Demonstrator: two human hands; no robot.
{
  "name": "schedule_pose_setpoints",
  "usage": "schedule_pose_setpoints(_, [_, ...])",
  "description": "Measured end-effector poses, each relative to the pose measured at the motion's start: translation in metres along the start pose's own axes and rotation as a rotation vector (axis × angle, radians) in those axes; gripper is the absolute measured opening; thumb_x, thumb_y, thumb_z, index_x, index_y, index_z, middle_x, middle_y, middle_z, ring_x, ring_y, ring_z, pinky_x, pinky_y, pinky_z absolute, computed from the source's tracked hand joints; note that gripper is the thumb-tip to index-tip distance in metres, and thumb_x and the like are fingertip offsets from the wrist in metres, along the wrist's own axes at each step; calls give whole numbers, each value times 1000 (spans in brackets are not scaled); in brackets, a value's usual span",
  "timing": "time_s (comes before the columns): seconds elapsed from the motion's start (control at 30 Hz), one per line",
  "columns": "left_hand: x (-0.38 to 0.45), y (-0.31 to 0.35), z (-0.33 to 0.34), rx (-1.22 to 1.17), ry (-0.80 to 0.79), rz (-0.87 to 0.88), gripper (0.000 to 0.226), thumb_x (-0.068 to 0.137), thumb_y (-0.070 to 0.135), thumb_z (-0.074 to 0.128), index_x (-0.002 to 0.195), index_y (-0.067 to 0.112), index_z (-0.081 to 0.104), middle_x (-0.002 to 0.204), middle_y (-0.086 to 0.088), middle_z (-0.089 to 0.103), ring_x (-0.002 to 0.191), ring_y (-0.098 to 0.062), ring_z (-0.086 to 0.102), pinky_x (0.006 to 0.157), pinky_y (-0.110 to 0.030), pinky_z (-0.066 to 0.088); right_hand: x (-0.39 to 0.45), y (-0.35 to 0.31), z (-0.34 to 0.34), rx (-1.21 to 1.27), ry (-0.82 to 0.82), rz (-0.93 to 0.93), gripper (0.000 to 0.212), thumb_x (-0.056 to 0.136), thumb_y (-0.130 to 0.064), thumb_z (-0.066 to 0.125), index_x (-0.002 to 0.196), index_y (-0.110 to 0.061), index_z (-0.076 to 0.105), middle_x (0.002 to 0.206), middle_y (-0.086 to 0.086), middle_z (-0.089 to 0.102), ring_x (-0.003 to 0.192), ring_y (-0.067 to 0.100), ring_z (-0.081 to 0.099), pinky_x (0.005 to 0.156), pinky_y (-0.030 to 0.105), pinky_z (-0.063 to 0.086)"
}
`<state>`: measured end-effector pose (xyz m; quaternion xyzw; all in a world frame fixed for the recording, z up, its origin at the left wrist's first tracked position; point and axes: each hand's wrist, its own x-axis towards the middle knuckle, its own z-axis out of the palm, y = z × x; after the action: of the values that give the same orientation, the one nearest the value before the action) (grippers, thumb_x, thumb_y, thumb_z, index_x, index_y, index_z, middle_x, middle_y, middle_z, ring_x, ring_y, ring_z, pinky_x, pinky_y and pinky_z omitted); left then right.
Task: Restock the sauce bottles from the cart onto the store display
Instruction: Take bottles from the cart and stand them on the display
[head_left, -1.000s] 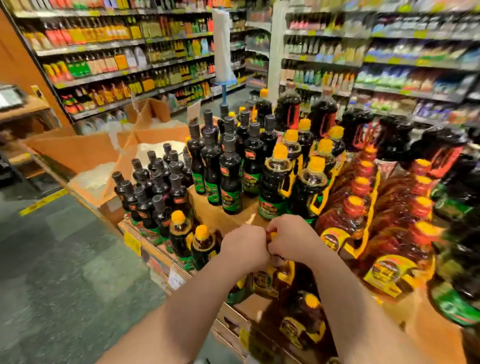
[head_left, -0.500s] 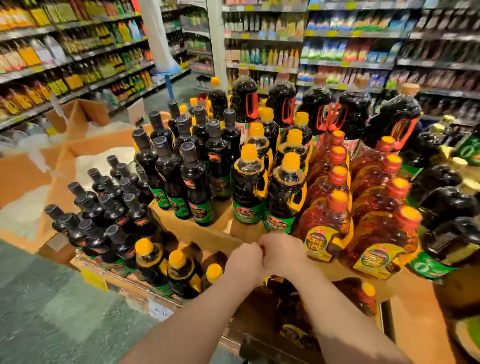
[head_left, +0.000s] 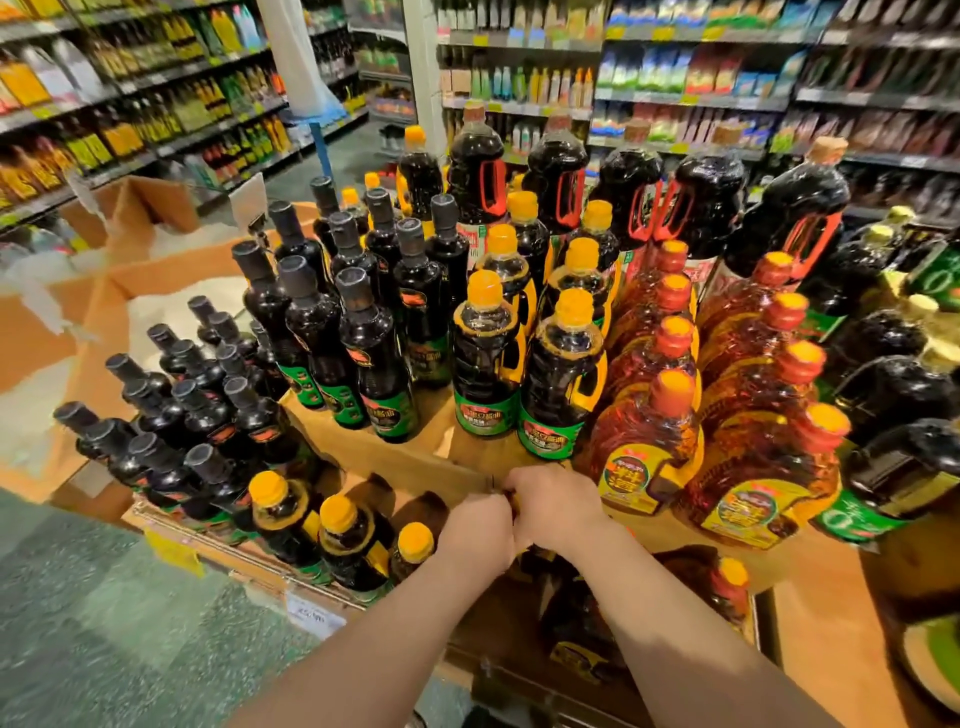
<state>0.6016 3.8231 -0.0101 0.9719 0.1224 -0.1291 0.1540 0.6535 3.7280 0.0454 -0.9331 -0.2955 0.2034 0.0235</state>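
Both hands curl fingers over one hidden bottle's top.

Single head view, looking forward and down, close over the bottle display, aisle shelves beyond.

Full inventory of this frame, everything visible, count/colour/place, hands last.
Black-cap bottles: many, dark with green labels, left part of display, tall ones behind short ones.
Yellow-cap bottles: about a dozen, dark, display centre; three lower front.
Amber bottles: about eight, orange caps, yellow labels, right of centre.
Jugs: about six, dark with red handles, back row.
Green-label bottles: several, dark, far right.
Cardboard tray: one, brown, under centre bottles.
Price tag: one, white, front edge.
Rice bins: brown, left.
Shelves: stocked, background.
Left hand: fingers curled, at tray edge.
Right hand: fingers curled, touching left; held item hidden.
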Motion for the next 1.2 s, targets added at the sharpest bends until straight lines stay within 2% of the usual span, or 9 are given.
schedule_pose_setpoints(0.13, [-6,2,-4,-3,-16,-58,34,90,41,61,100,9,63,98,-9,65,94,-28,63,80,-38,53,-3,4,-11,26,80,-42,32,83,-17,58,115,-22,60,110,3,60,100,27,59,77,38,53])
schedule_pose_setpoints(0.23, [-15,8,-14,15,13,-111,25,91,32,60,107,13,62,103,-8,67,94,-28,65,77,-37,54,-11,3,-16,12,190,-132,30,85,-14,52,111,-23,64,109,1,60,102,26,58,77,36,49])
schedule_pose_setpoints(0.43, [-48,13,-45,12,88,-228,32,92,43,58,99,13,65,84,-4,59,80,-25,63,61,-33,49,-7,-26,-60,-122,-128,-210,33,94,-16,57,124,-27,62,129,3,45,116,28,51,87,35,47])
schedule_pose_setpoints(0.6, [-89,3,-61,-53,184,-285,32,90,46,54,83,15,60,79,-6,58,78,-28,64,57,-32,44,-22,-54,-59,-92,20,-416,34,91,-12,51,111,-33,68,126,1,50,112,27,51,88,34,47])
schedule_pose_setpoints(0.77, [-136,-23,-66,-76,265,-366,33,90,40,53,97,10,62,82,-9,65,77,-33,65,53,-33,40,-58,-99,-55,-31,167,-637,30,87,-5,46,98,-21,68,104,3,58,93,24,57,78,36,52])
schedule_pose_setpoints(0.93, [-192,-48,-70,-116,335,-595,35,90,37,54,115,14,59,99,-12,67,91,-36,66,63,-37,49,-85,-157,-45,-48,155,-840,31,89,-4,43,99,-22,66,107,1,55,97,21,56,80,33,49])
schedule_pose_setpoints(1.07, [-263,-79,-61,-165,353,-818,36,89,37,58,119,18,61,113,-11,66,106,-34,63,81,-39,52,-113,-225,-12,67,105,-1052,27,74,-10,45,80,-11,71,85,5,69,86,25,63,71,19,40])
schedule_pose_setpoints(1.13, [-310,-94,-51,-163,358,-943,37,90,34,58,122,14,59,117,-12,64,108,-34,62,83,-39,52,-138,-263,9,49,19,-1088,25,83,-15,49,88,-15,73,96,5,70,98,24,62,76,21,38])
schedule_pose_setpoints(1.2, [-362,-106,-39,-165,359,-1055,36,91,34,59,120,13,60,117,-12,64,108,-34,63,83,-38,52,-169,-298,34,49,-59,-1170,25,86,-4,52,93,-15,73,100,6,68,101,24,60,79,22,36])
